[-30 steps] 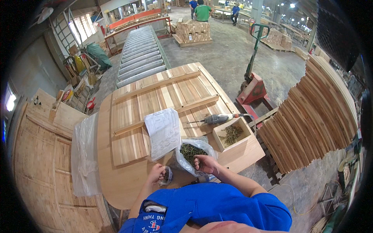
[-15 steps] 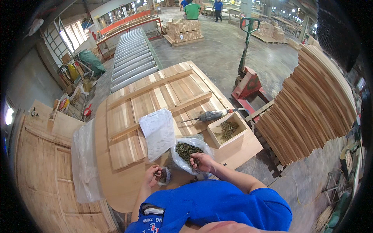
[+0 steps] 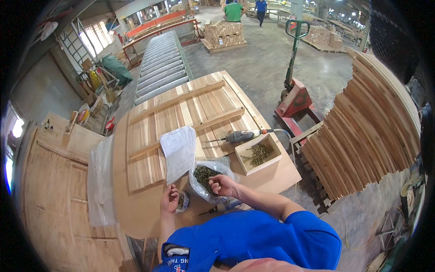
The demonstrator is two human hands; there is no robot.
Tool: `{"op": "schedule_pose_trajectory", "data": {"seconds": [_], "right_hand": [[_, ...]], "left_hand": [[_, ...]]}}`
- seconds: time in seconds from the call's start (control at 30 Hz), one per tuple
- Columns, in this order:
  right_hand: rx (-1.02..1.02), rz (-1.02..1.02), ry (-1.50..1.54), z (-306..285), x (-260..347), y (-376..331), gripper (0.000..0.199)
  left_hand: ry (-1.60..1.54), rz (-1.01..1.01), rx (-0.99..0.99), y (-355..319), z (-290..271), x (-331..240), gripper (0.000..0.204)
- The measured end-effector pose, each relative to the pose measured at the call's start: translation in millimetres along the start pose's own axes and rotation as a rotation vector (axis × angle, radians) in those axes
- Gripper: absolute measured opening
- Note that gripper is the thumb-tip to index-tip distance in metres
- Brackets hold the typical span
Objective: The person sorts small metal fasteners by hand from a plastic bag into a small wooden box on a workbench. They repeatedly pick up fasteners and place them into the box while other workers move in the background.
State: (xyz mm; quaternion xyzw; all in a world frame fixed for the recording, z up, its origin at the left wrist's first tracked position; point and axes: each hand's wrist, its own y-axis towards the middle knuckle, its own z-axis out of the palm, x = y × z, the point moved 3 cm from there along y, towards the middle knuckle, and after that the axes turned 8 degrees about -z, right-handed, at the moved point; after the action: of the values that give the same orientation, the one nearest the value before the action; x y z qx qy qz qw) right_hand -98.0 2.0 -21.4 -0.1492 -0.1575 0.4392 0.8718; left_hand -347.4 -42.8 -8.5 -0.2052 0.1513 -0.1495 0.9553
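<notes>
A clear plastic bag (image 3: 195, 185) full of dark screws (image 3: 205, 175) stands open on the wooden panel in front of me. My right hand (image 3: 223, 185) is over its right rim, fingers curled together; what they hold, if anything, is too small to make out. To the left, my left hand (image 3: 171, 199) is closed with fingertips pinched, beside a smaller clear bag (image 3: 183, 202) of screws. Whatever lies in that pinch is not visible. Printed paper sheets (image 3: 179, 152) lie just beyond the bags. A second power tool (image 3: 226, 206) lies near my body, partly hidden.
A wooden box (image 3: 248, 167) of screws sits at the right, with a power screwdriver (image 3: 242, 135) behind it. Wooden battens (image 3: 217, 119) cross the panel. Beyond are a red pallet jack (image 3: 297, 97), stacked boards (image 3: 362, 131), a roller conveyor (image 3: 163, 68) and people farther off.
My left hand has risen slightly and shifted left, away from the small bag. The right hand stays at the big bag's rim. The whole view has turned a little.
</notes>
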Motion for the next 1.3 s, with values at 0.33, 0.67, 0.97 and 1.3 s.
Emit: {"op": "schedule_pose_trajectory", "data": {"seconds": [0.33, 0.67, 0.97, 1.3], "right_hand": [[0.116, -0.12, -0.222, -18.7, 84.0, -112.9, 0.011], [-0.045, -0.5, -0.684, -54.5, 165.5, -212.2, 0.014], [-0.019, -0.576, -0.959, -66.6, 200.5, -222.1, 0.013], [0.089, -0.651, -1.105, -57.9, 207.8, -190.7, 0.009]], "left_hand": [[0.295, -0.167, 0.068, 30.0, 113.8, 141.4, 0.005], [0.392, -0.5, 0.155, 119.6, 153.2, 296.1, 0.007], [0.513, -0.437, 0.113, 133.0, 191.2, 325.9, 0.009], [0.736, -0.095, -0.035, 140.8, 181.7, 308.0, 0.01]]}}
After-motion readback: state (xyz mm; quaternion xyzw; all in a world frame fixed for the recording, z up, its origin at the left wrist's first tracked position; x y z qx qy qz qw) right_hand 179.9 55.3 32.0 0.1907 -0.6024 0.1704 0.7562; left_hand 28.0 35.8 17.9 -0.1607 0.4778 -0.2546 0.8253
